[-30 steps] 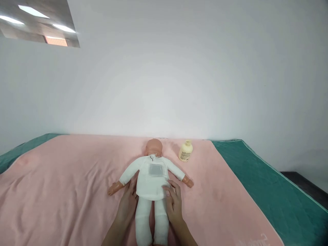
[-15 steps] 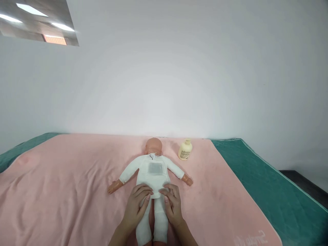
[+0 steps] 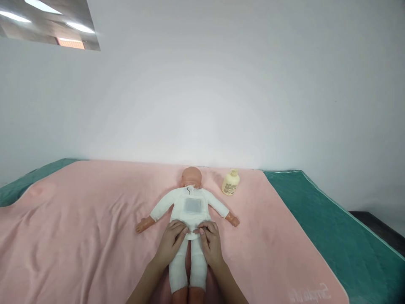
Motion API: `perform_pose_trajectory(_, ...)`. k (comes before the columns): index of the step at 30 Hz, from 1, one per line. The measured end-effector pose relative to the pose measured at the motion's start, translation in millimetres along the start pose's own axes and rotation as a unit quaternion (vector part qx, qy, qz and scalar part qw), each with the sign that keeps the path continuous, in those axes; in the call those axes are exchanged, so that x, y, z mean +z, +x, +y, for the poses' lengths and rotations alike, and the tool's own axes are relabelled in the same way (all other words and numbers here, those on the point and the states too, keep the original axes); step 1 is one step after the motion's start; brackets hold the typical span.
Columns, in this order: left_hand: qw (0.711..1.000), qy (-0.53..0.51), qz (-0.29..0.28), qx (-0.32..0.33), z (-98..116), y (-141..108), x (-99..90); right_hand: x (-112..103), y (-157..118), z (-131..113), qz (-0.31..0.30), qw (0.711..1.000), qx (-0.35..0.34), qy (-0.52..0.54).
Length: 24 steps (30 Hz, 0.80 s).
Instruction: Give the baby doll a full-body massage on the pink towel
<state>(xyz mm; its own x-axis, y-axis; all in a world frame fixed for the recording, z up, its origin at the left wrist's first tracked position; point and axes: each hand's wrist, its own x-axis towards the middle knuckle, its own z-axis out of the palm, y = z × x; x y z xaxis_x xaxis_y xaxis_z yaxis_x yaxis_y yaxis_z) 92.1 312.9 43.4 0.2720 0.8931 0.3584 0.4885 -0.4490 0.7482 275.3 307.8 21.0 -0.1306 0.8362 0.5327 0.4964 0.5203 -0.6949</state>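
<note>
A doll [image 3: 192, 217] in a white cloth suit lies back up on a pink blanket, its head away from me and its arms spread. A grey rectangular panel [image 3: 193, 205] shows on its upper back. My left hand [image 3: 172, 241] rests at the left side of the doll's lower back, fingers bent and thumb against the fingertips. My right hand [image 3: 209, 242] mirrors it on the right side, its fingers curled at the white cloth. Whether either pinches the cloth is too small to make out.
A cream bottle [image 3: 230, 183] stands right of the doll's head. The pink blanket [image 3: 79, 219] is wrinkled on the left, over a green cover [image 3: 338, 236] that shows at both sides. A pale wall [image 3: 202, 84] rises behind.
Both hands have closed, thumbs drawn nearer to the fingertips, and they sit slightly closer together over the doll's lower back. The view has shifted a little.
</note>
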Motion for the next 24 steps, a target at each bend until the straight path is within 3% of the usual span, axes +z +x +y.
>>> perform_pose_trajectory(10, 0.997, 0.033, 0.066, 0.039, -11.6, -13.0, 6.3, -3.7, -7.5, 2.5, -0.012, 0.998, -0.058, -0.032)
perform_pose_trajectory(17, 0.998, 0.042, 0.029, 0.043, -16.1, -0.8, 2.5, 0.2, 1.1, 4.7, -0.029, 0.999, -0.024, -0.031)
perform_pose_trajectory(24, 0.997, 0.054, 0.023, 0.046, -14.7, 2.5, 0.8, 5.2, 9.7, 8.6, 0.004, 1.0, -0.012, -0.019)
